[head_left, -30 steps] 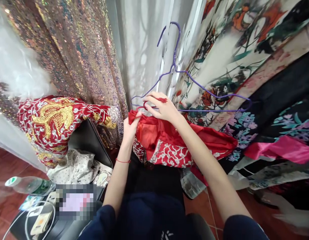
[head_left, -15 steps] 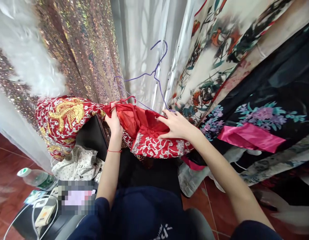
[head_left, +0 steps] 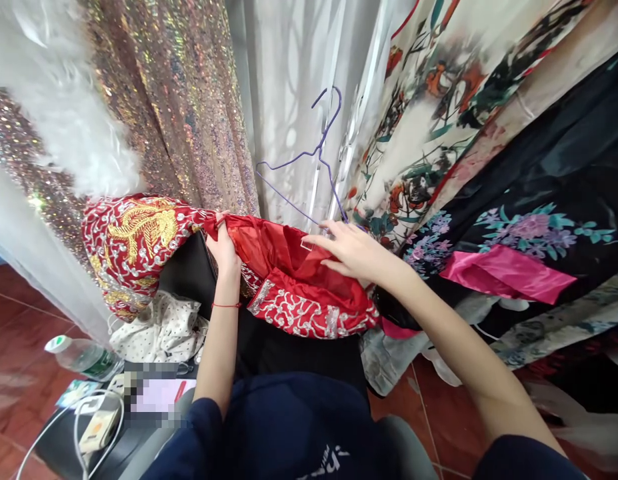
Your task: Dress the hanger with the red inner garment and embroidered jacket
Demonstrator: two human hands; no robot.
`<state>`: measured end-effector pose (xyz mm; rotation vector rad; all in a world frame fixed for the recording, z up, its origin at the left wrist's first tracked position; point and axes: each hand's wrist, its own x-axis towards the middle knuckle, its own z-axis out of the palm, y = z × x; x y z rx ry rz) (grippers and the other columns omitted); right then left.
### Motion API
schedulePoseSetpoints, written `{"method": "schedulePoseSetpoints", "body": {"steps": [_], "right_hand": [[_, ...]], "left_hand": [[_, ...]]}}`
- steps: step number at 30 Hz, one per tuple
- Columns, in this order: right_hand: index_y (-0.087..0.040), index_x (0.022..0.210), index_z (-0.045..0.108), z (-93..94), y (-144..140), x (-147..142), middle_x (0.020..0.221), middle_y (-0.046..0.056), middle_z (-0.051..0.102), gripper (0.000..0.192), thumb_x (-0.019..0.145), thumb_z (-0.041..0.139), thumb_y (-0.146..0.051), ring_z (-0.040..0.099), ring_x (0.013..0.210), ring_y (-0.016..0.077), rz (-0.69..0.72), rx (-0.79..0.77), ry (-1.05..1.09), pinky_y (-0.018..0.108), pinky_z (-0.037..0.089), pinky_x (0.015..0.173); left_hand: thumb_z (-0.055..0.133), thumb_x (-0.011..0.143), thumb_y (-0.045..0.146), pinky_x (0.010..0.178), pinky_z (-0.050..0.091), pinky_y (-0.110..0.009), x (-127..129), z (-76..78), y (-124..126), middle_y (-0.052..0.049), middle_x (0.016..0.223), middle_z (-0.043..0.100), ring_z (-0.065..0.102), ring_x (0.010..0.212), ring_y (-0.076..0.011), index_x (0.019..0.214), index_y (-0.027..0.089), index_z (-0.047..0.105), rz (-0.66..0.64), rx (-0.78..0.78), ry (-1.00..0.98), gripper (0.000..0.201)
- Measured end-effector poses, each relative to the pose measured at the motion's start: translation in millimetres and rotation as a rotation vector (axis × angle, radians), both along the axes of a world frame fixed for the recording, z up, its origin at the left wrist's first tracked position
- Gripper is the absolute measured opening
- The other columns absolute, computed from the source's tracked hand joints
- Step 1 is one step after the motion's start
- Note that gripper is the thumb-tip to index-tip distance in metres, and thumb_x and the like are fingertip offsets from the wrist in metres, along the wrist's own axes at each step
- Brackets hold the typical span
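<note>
Left hand (head_left: 223,245) clenched on the upper edge of a red embroidered garment (head_left: 299,293), pinching the cloth up near the collar, a thin red cord around the wrist. Right hand (head_left: 351,252) laid flat and loose across the garment's red lining, fingers (head_left: 321,239) spread and stretched toward the left, fingertips at the lower wire of a purple wire hanger (head_left: 309,175); whether anything is actually gripped there cannot be told. Garment held out in front of the body between both hands, its silver-patterned hem hanging over a dark lap, one sleeve with gold embroidery (head_left: 133,240) draped off to the left over a black chair back (head_left: 186,273). Hanger tilted, hook upward, standing against a pale sheer curtain (head_left: 289,100). Sequinned fabric (head_left: 163,100) hanging on the left, floral printed robes (head_left: 489,133) on the right with a pink sash (head_left: 503,277). Lower left, a plastic water bottle (head_left: 81,357) lying on red floor tiles beside a polka-dot cloth (head_left: 159,330).
</note>
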<state>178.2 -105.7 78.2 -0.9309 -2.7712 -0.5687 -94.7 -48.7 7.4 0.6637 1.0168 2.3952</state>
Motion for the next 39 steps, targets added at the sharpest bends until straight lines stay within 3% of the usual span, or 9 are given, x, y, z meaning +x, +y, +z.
{"method": "schedulePoseSetpoints", "body": {"steps": [5, 8, 14, 18, 20, 28, 32, 35, 39], "right_hand": [[-0.018, 0.101, 0.077, -48.4, -29, -16, 0.155, 0.021, 0.043, 0.023, 0.093, 0.057, -0.028, 0.041, 0.141, 0.0413, 0.2, -0.046, -0.06, 0.061, 0.04, 0.104], [-0.012, 0.09, 0.079, -69.6, -37, -10, 0.161, 0.024, 0.032, 0.049, 0.096, 0.051, -0.051, 0.035, 0.145, 0.0469, 0.106, -0.063, -0.03, 0.068, 0.036, 0.104], [-0.014, 0.09, 0.078, -68.5, -42, 18, 0.162, 0.024, 0.031, 0.059, 0.079, 0.065, -0.071, 0.033, 0.146, 0.0463, 0.205, -0.108, -0.051, 0.063, 0.038, 0.104], [-0.019, 0.087, 0.073, -57.5, -42, 30, 0.124, 0.019, 0.069, 0.016, 0.09, 0.065, -0.033, 0.067, 0.11, 0.0306, 0.052, -0.072, -0.064, 0.041, 0.048, 0.087], [-0.02, 0.087, 0.07, -49.3, -38, 35, 0.092, 0.01, 0.074, 0.025, 0.099, 0.05, -0.03, 0.069, 0.08, 0.0207, -0.055, -0.082, 0.031, 0.03, 0.045, 0.07], [-0.021, 0.08, 0.062, -36.4, -23, 50, 0.076, 0.006, 0.068, 0.04, 0.102, 0.039, -0.045, 0.063, 0.066, 0.019, -0.301, 0.074, 0.503, 0.027, 0.036, 0.056], [-0.021, 0.078, 0.061, -42.5, -22, 48, 0.075, 0.007, 0.068, 0.041, 0.103, 0.038, -0.045, 0.063, 0.064, 0.0193, -0.374, 0.169, 0.524, 0.028, 0.033, 0.053], [-0.021, 0.076, 0.06, -45.2, -22, 48, 0.073, 0.005, 0.067, 0.041, 0.103, 0.04, -0.045, 0.061, 0.062, 0.0171, -0.346, 0.217, 0.545, 0.027, 0.032, 0.052], [-0.02, 0.073, 0.059, -49.3, -23, 51, 0.069, 0.002, 0.066, 0.04, 0.101, 0.046, -0.045, 0.057, 0.055, 0.0126, -0.272, 0.305, 0.579, 0.025, 0.029, 0.049]], "left_hand": [[0.079, 0.073, 0.052, 0.09, 0.054, -0.026, 3, -3.6, -1, -0.006, 0.093, 0.075, 0.069, 0.089, -0.015, 0.086, 0.015, 0.076, -0.034, 0.033, 0.014, 0.04], [0.08, 0.07, 0.054, 0.087, 0.054, -0.026, 4, -4.6, -3, -0.006, 0.092, 0.075, 0.069, 0.086, -0.0147, 0.085, 0.014, 0.076, -0.031, 0.048, 0.026, 0.043], [0.077, 0.071, 0.059, 0.092, 0.053, -0.031, 0, -6.0, -3, -0.009, 0.094, 0.073, 0.069, 0.094, -0.0194, 0.09, 0.012, 0.075, -0.003, 0.026, 0.044, 0.05], [0.073, 0.075, 0.06, 0.093, 0.053, -0.031, 2, -6.1, -5, -0.009, 0.095, 0.072, 0.069, 0.096, -0.0201, 0.091, 0.013, 0.073, 0.022, 0.018, 0.047, 0.05], [0.069, 0.078, 0.061, 0.094, 0.053, -0.032, 3, -8.1, -8, -0.008, 0.095, 0.072, 0.068, 0.095, -0.0199, 0.09, 0.014, 0.071, 0.052, -0.005, 0.092, 0.048], [0.07, 0.074, 0.023, 0.111, 0.037, -0.053, -3, -3.9, -62, -0.018, 0.113, 0.065, 0.059, 0.12, -0.0357, 0.117, 0.013, 0.057, 0.096, -0.454, 0.841, 0.045], [0.057, 0.074, 0.01, 0.115, 0.031, -0.053, 34, 11.8, -104, -0.02, 0.138, 0.052, 0.044, 0.138, -0.0346, 0.12, 0.016, 0.055, 0.192, -0.277, 1.275, 0.047], [0.065, 0.079, 0.025, 0.12, 0.021, -0.057, 64, 9.9, -117, -0.019, 0.154, 0.041, 0.027, 0.15, -0.0379, 0.111, 0.02, 0.062, 0.038, -0.1, 1.658, 0.032], [0.08, 0.072, 0.048, 0.121, 0.013, -0.065, 74, -5.7, -101, -0.025, 0.163, 0.024, 0.011, 0.153, -0.0476, 0.108, 0.014, 0.067, -0.128, -0.199, 1.903, 0.051]]}}
